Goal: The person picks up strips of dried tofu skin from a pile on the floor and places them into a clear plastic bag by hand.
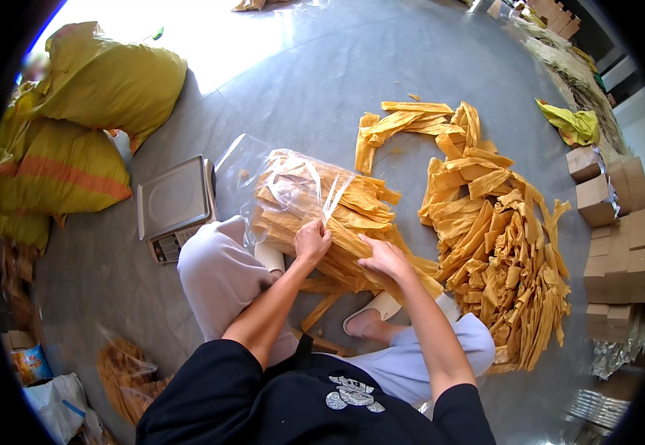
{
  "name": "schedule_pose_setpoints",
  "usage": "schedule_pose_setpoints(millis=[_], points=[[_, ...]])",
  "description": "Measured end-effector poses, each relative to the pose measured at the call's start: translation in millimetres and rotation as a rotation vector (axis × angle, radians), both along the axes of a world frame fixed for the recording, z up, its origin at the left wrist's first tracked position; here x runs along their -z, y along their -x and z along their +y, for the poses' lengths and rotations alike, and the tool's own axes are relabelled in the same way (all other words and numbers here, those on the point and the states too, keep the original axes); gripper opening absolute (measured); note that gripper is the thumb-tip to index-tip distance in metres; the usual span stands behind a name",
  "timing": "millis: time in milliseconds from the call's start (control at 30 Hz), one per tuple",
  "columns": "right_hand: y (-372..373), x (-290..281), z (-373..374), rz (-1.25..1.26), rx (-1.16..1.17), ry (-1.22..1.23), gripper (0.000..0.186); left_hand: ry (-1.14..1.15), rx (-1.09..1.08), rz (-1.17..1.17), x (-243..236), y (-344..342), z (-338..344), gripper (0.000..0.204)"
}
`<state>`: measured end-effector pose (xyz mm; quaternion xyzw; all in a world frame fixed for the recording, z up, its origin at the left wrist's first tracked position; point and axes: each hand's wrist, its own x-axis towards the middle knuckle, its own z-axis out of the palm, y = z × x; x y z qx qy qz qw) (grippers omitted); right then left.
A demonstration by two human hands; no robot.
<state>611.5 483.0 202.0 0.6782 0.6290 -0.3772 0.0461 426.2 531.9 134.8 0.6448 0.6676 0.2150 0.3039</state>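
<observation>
A clear plastic bag (287, 172) lies in front of me, part filled with long, flat, wrinkled yellow-orange dried strips (359, 194). White bands or creases show near the bag's mouth. My left hand (313, 242) is closed at the near edge of the bag, pinching the plastic. My right hand (386, 259) lies over the strips that stick out of the bag, to the right of my left hand. Its fingers curl round them, and the fingertips are partly hidden. To the right spreads a large heap of the same strips (497, 252), with loose ones at its far end.
A flat-topped scale (174, 196) stands to the left of the bag. Full yellow sacks (107, 81) are piled at the far left. Cardboard boxes (626, 256) are stacked along the right. Another bag of brownish strips (123, 374) rests at the lower left.
</observation>
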Motion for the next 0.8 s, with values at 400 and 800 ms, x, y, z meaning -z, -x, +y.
schedule_pose_setpoints(millis=[400, 800], points=[[100.8, 72.1, -12.1, -0.338, 0.105, -0.643, 0.046, -0.046, 0.018, -0.093, 16.4, 11.4, -4.2, 0.019], [17.7, 110.2, -75.9, 0.872, 1.45, -0.28, 0.067, -0.044, 0.128, 0.039, 2.6, 0.8, -11.3, 0.017]])
